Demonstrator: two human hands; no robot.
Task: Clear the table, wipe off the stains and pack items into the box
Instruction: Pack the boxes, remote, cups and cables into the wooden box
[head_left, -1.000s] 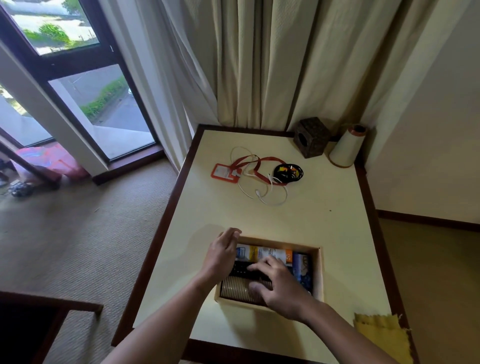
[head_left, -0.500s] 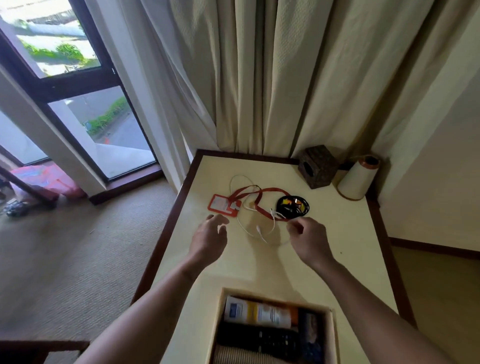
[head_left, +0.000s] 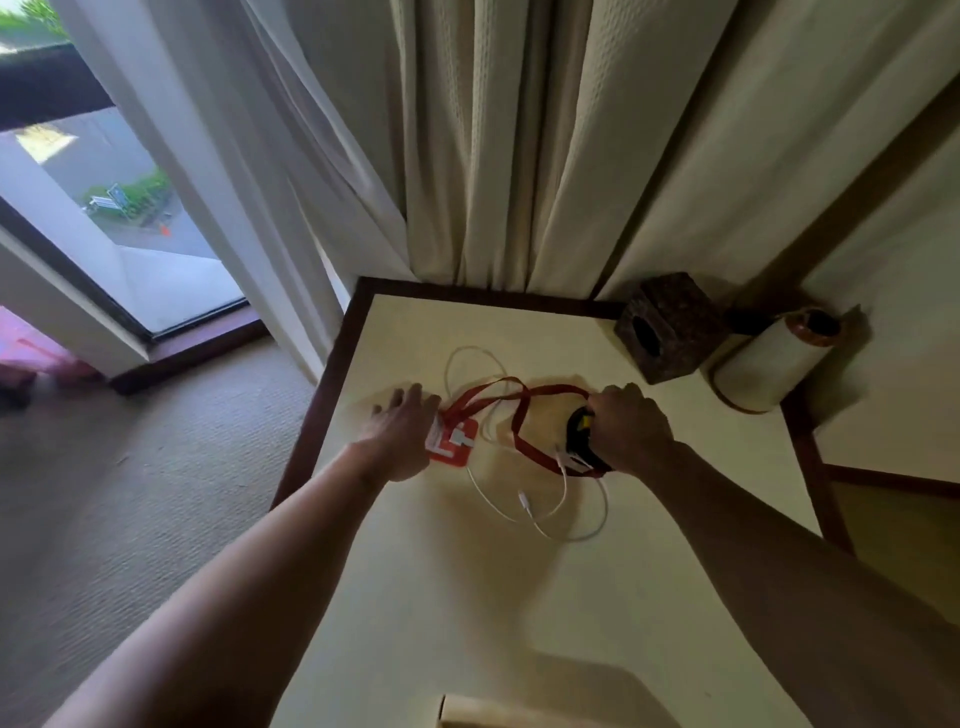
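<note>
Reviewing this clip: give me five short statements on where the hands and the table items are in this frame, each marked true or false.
1. The left hand lies on the red badge holder. True.
2. The right hand rests on the paper towel roll. False: it is closed over the black cable coil.
3. The white cable lies loose on the table. True.
4. The dark tissue box sits at the table's near edge. False: it sits at the far corner, beside the roll.
5. The red lanyard is already packed. False: it is on the table.
</note>
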